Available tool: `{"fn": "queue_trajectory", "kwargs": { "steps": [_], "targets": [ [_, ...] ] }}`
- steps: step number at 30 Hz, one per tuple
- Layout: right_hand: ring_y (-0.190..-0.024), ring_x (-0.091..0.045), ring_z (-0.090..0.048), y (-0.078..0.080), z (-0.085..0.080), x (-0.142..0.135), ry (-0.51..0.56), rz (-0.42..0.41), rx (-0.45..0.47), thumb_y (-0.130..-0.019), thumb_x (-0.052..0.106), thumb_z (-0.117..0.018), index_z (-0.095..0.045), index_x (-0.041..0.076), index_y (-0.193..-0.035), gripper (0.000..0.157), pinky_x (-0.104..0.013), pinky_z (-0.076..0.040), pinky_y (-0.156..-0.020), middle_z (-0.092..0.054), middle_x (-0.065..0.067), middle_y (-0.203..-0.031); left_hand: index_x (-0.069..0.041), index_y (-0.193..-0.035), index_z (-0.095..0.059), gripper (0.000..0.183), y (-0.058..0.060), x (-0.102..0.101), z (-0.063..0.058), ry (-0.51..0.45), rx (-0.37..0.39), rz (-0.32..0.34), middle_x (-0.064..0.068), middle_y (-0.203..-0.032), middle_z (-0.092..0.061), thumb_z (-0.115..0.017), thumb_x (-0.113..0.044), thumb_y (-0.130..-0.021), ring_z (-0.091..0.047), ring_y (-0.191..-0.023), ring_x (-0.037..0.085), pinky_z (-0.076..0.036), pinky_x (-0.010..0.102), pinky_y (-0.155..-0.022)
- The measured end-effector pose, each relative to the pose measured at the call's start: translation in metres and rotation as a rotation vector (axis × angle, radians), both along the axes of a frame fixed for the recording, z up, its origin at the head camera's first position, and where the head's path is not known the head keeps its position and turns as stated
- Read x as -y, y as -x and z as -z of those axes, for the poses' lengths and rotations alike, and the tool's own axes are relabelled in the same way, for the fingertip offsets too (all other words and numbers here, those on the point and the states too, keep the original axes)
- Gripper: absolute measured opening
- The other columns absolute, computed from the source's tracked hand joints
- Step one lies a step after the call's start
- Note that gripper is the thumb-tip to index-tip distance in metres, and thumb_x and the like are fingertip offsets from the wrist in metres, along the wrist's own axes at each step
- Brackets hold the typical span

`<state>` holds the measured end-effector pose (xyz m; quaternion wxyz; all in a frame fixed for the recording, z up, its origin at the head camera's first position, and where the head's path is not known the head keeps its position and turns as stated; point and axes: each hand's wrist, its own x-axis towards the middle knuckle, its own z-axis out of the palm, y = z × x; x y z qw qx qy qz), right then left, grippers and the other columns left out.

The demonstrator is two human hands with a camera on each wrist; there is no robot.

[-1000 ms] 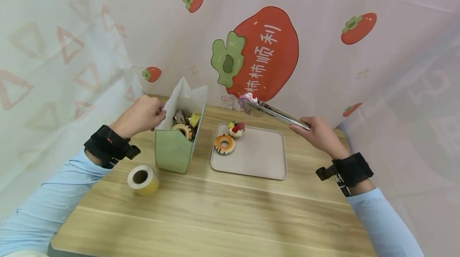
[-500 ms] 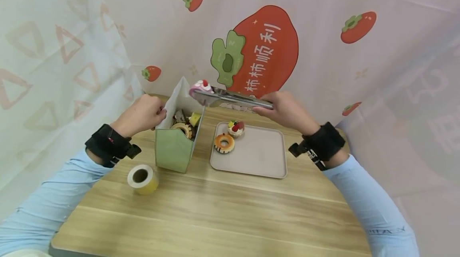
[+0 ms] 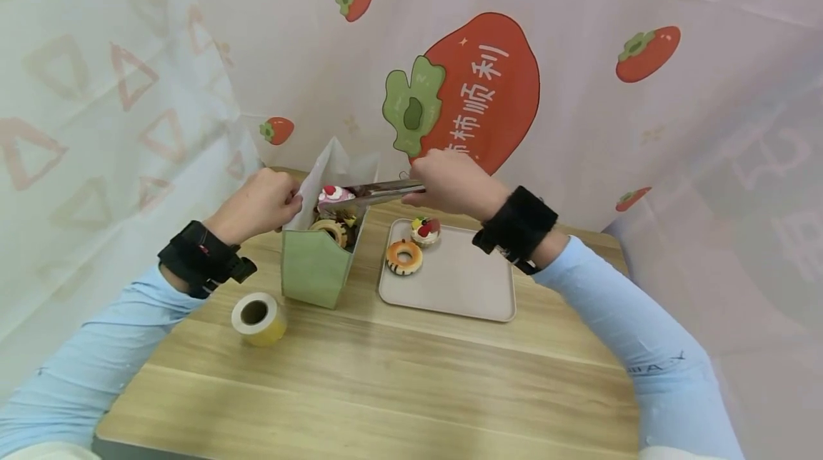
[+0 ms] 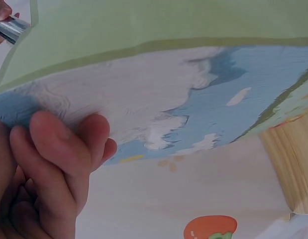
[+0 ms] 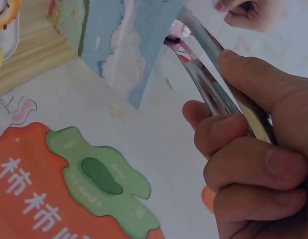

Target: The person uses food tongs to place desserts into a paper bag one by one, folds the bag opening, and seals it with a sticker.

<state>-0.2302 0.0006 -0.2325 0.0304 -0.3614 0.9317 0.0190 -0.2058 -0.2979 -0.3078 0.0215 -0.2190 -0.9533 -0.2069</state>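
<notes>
My right hand (image 3: 453, 181) grips metal tongs (image 3: 382, 191), with fingers and thumb wrapped around the arms in the right wrist view. A small pink cake (image 3: 333, 195) with white cream and a red top sits at their tips, inside the mouth of a green paper bag (image 3: 315, 267). My left hand (image 3: 260, 206) holds the bag's left rim, its fingers curled against the sky-patterned side (image 4: 144, 109) in the left wrist view. Below the cake, a ring-shaped biscuit (image 3: 330, 230) lies in the bag among other pastries, partly hidden by the tongs.
Right of the bag lies a beige tray (image 3: 463, 274), bearing a ring doughnut (image 3: 404, 258) and a fruit-topped cream tart (image 3: 425, 231). A yellow tape roll (image 3: 260, 319) stands in front of the bag. A printed curtain (image 3: 579, 124) hangs behind the wooden table (image 3: 386, 381).
My right hand has carried the tongs and pink cake leftward from above the tray, then down into the bag's mouth. The left hand has stayed at the bag's rim.
</notes>
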Motion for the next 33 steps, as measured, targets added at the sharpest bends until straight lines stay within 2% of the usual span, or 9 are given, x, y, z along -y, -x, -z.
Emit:
{"fn": "queue_trajectory", "kwargs": {
  "steps": [4, 7, 12, 16, 20, 26, 30, 33],
  "targets": [
    [-0.066, -0.019, -0.058, 0.004, 0.01, 0.022, -0.058, -0.048, -0.073, -0.088, 0.04, -0.075, -0.072, 0.01, -0.091, 0.03, -0.031, -0.052, -0.062, -0.063, -0.003, -0.073, -0.005, -0.07, -0.064, 0.027, 0.0, -0.001, 0.001, 0.001, -0.022, 0.01, -0.002, -0.048, -0.053, -0.054, -0.005, -0.094, -0.052, -0.041, 0.006, -0.041, 0.025, -0.045],
    [-0.075, -0.022, -0.063, 0.009, 0.02, 0.039, -0.07, -0.083, -0.095, -0.089, 0.035, -0.075, -0.073, 0.009, -0.097, 0.027, -0.036, -0.056, -0.069, -0.07, -0.006, -0.084, -0.007, -0.067, -0.062, 0.03, -0.001, 0.0, 0.002, -0.002, -0.031, 0.017, -0.003, -0.046, -0.052, -0.053, -0.005, -0.095, -0.05, -0.04, 0.005, -0.039, 0.025, -0.046],
    [-0.082, -0.026, -0.068, 0.018, 0.03, 0.058, -0.093, -0.105, -0.099, -0.09, 0.031, -0.074, -0.075, 0.009, -0.098, 0.023, -0.04, -0.057, -0.073, -0.072, -0.009, -0.092, -0.012, -0.06, -0.056, 0.036, -0.003, 0.0, 0.002, 0.005, -0.048, 0.018, -0.004, -0.045, -0.049, -0.052, -0.004, -0.095, -0.049, -0.04, 0.007, -0.039, 0.026, -0.049],
    [-0.083, -0.026, -0.067, 0.02, 0.025, 0.062, -0.087, -0.104, -0.064, -0.091, 0.031, -0.073, -0.073, 0.008, -0.097, 0.024, -0.039, -0.056, -0.075, -0.071, -0.01, -0.092, -0.011, -0.057, -0.054, 0.037, -0.002, 0.002, 0.002, 0.018, -0.064, 0.01, -0.003, -0.043, -0.048, -0.052, -0.001, -0.093, -0.049, -0.039, 0.008, -0.04, 0.027, -0.05],
    [-0.081, -0.025, -0.063, 0.017, 0.016, 0.052, -0.053, -0.088, -0.031, -0.091, 0.035, -0.072, -0.07, 0.009, -0.097, 0.027, -0.037, -0.053, -0.074, -0.067, -0.009, -0.089, -0.01, -0.057, -0.054, 0.036, -0.001, 0.004, 0.002, 0.019, -0.073, 0.01, -0.002, -0.043, -0.049, -0.053, 0.0, -0.092, -0.049, -0.039, 0.008, -0.04, 0.027, -0.05],
    [-0.065, -0.019, -0.052, 0.012, 0.006, 0.023, 0.002, -0.002, -0.014, -0.091, 0.043, -0.07, -0.066, 0.01, -0.088, 0.033, -0.03, -0.042, -0.057, -0.052, -0.002, -0.07, -0.011, -0.056, -0.052, 0.038, 0.001, 0.005, 0.003, 0.021, -0.073, 0.009, -0.002, -0.042, -0.05, -0.053, -0.001, -0.092, -0.051, -0.038, 0.008, -0.041, 0.027, -0.05],
    [-0.063, -0.018, -0.053, 0.004, 0.003, -0.004, 0.084, 0.074, 0.015, -0.092, 0.044, -0.069, -0.066, 0.01, -0.096, 0.034, -0.028, -0.038, -0.056, -0.05, 0.0, -0.067, -0.011, -0.057, -0.052, 0.037, 0.002, 0.005, 0.004, 0.021, -0.074, 0.01, -0.002, -0.043, -0.049, -0.052, -0.002, -0.093, -0.051, -0.039, 0.007, -0.04, 0.027, -0.05],
    [-0.064, -0.019, -0.053, -0.005, 0.006, -0.028, 0.2, 0.111, 0.036, -0.093, 0.041, -0.068, -0.063, 0.009, -0.103, 0.034, -0.029, -0.037, -0.058, -0.052, -0.003, -0.069, -0.011, -0.058, -0.051, 0.036, 0.001, 0.006, 0.005, 0.017, -0.08, 0.011, -0.002, -0.044, -0.048, -0.052, -0.002, -0.093, -0.05, -0.039, 0.008, -0.039, 0.028, -0.05]
  ]
}}
